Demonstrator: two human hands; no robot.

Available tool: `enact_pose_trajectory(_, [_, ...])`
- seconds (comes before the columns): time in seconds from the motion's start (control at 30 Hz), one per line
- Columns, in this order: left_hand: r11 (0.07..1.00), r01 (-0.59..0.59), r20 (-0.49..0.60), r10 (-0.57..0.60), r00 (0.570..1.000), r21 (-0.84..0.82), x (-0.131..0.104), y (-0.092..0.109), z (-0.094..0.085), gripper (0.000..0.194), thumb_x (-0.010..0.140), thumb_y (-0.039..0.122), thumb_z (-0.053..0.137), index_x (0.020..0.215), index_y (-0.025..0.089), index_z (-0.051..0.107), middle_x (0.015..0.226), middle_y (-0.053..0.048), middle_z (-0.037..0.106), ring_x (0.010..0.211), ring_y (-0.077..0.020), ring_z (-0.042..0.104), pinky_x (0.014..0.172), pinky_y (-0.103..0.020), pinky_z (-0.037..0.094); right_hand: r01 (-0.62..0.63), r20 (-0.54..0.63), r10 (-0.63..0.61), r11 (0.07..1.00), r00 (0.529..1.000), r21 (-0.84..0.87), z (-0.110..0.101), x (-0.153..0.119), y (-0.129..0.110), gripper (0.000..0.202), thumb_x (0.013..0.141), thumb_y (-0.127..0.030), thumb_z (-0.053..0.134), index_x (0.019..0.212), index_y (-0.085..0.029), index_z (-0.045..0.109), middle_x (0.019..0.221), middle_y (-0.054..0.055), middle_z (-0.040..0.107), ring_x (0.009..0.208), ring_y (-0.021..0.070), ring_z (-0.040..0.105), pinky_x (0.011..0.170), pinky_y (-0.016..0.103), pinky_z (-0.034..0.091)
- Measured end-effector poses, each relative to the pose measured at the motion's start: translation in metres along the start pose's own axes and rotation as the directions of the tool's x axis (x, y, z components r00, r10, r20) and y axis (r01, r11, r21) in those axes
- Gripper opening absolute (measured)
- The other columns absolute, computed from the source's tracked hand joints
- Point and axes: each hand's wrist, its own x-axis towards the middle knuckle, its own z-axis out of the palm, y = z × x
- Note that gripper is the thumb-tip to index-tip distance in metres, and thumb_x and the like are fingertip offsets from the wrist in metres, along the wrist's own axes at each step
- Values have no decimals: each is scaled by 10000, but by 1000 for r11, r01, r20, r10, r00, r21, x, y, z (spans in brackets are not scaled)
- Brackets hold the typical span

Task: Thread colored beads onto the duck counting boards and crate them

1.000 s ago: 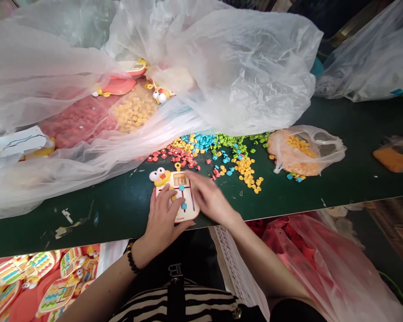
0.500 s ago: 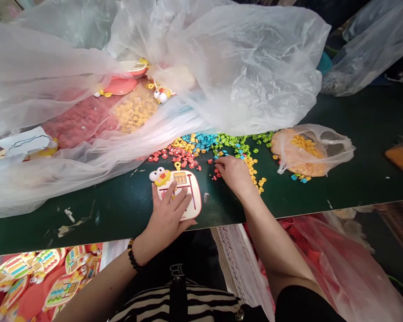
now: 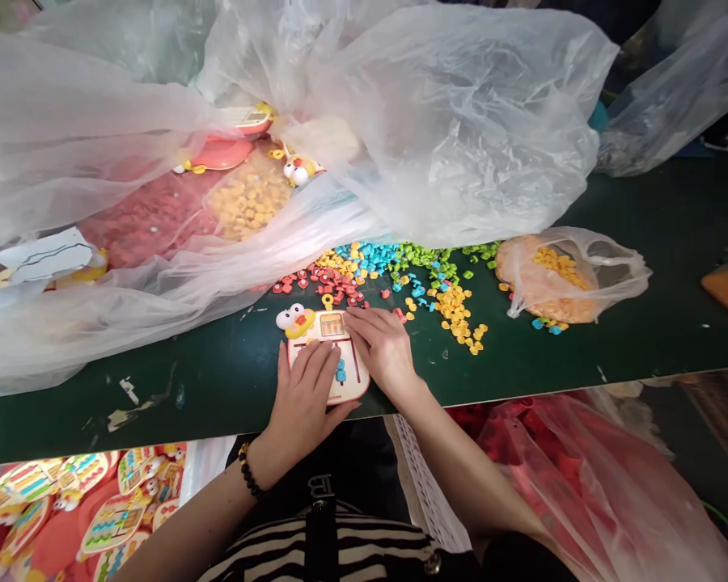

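A white toy board [image 3: 349, 391] with a red rim, slots and a yellow duck-like head [image 3: 299, 320] with bulging white eyes lies on the table. My left hand [image 3: 306, 394] holds it at the lower left, fingers over its face and thumb along the near edge. Blue pieces [image 3: 340, 371] sit in a middle slot, partly behind those fingers. At the board's upper right corner is my right hand [image 3: 383, 352], fingers drawn together; whatever they pinch is hidden. Behind the board lie small red pieces [image 3: 338, 288], blue pieces [image 3: 377, 257], green pieces [image 3: 428, 259] and yellow pieces [image 3: 455, 311].
Large clear plastic sheeting [image 3: 461, 121] covers the back of the green table [image 3: 230, 356]. A bag of yellow-orange pieces [image 3: 552, 279] sits at right. Below the table's front edge, finished-looking toy boards [image 3: 112, 521] pile up at left and a red-filled plastic bag [image 3: 588, 469] lies at right.
My right hand has moved left from the loose pieces to the board's right side. Blue pieces now show in the middle slot. My left hand stays on the board.
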Motion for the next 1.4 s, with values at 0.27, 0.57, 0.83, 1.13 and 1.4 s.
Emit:
enact_pose_trajectory(0.27, [999,33,-49,-33,998,3,0,0,2,644,857,461,556,1353,73,418,1289,-195,571,1222,-321,490,1124,-546,243,-3,24,1,999,1000,54,-5,-43,-14,373,939,-243,461,1292,-206,580,1330,105,596,1286,245,504,1005,433,468])
enact_pose_trajectory(0.57, [1000,18,-14,-18,1000,-5,-3,-1,1,836,825,466,599,1471,98,216,1428,-194,459,1255,-322,469,1127,-534,229,196,-60,-195,980,979,12,-18,-30,-5,286,932,-170,440,1113,-202,659,1056,69,731,1019,186,664,898,352,516])
enact_pose_trajectory(0.83, [999,-1,85,4,996,-42,8,-4,-16,924,771,598,614,1476,133,239,1408,-186,484,1311,-341,419,1141,-620,57,-114,20,126,947,992,-299,-37,39,83,241,870,-195,513,993,-193,720,894,104,722,848,260,648,723,365,509])
enact_pose_trajectory(1.13, [993,-119,86,119,989,-11,14,-4,-4,719,795,575,614,1357,153,464,1316,-132,589,1312,-317,443,1157,-614,15,-145,-88,137,986,987,-87,-33,30,69,249,914,-276,493,1032,-191,695,909,89,698,827,221,630,748,344,503])
enact_pose_trajectory(1.4, [971,-238,229,223,948,38,20,-3,-10,704,785,487,669,1389,230,415,1443,-128,460,1385,-333,336,1129,-664,85,14,143,-33,991,989,130,-22,13,22,256,942,-273,469,1040,-211,698,974,85,676,928,210,622,826,369,523])
